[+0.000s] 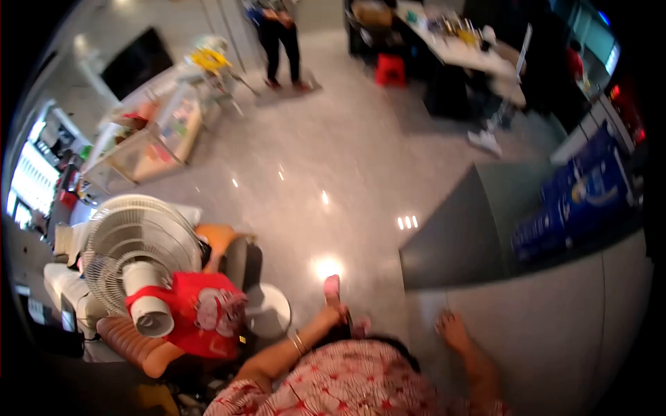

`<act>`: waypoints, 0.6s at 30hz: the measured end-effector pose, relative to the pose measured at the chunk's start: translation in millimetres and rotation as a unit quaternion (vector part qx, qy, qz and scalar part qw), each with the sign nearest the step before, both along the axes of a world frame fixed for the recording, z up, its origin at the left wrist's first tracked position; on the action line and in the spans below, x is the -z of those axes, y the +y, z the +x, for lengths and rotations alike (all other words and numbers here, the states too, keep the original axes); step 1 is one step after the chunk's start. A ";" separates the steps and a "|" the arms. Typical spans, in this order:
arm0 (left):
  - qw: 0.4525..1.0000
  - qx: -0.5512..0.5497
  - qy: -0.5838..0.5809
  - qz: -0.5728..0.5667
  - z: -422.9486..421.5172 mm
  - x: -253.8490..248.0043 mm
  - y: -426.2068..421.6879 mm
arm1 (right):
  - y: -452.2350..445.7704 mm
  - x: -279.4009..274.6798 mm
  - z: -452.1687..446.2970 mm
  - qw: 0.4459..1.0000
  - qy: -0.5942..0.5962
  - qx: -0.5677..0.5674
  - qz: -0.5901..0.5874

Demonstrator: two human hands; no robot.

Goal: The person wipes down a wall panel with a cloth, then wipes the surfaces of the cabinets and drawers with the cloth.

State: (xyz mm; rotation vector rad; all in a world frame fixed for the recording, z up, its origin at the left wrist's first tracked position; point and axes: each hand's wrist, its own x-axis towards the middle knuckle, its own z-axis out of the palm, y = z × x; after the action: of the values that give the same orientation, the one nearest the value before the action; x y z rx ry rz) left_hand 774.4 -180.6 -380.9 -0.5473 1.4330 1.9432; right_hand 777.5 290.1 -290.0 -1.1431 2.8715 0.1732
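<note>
My left hand (336,316), with a bracelet at the wrist, hangs low in front of my body. Its fingers are blurred and overlap a dark patch at my legs, so their grip cannot be made out. Just beyond it a pink slipper (332,287) shows on the floor, and another pink patch lies closer to me. My right hand (454,329) hangs out to the side above the pale floor. Its fingers look loosely apart, with nothing visible in them.
A white fan (142,243) with a red cloth (208,312) stands at left, near a brown padded seat (135,343). A dark grey block (451,239) bears a blue package (583,194) at right. Farther off are a person (277,41), a red stool (390,71) and a cluttered table (472,59).
</note>
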 end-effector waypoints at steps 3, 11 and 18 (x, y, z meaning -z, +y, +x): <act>0.999 0.032 0.023 -0.036 -10.6 -92.1 -1.7 | 2.1 0.6 7.4 0.978 -0.153 0.140 -0.026; 0.986 -0.040 -0.121 -0.104 -18.3 -128.3 2.4 | -31.4 -59.6 -40.0 0.963 -0.176 0.051 0.200; 0.991 0.010 -0.101 -0.086 -53.2 -139.9 25.0 | -41.7 -31.4 -66.0 0.984 -0.127 0.102 0.073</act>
State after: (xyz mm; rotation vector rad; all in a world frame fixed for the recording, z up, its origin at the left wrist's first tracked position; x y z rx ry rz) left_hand 721.3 -155.6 -240.9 -0.7817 1.4756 1.7054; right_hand 711.5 248.4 -258.6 -0.7765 2.6755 0.2081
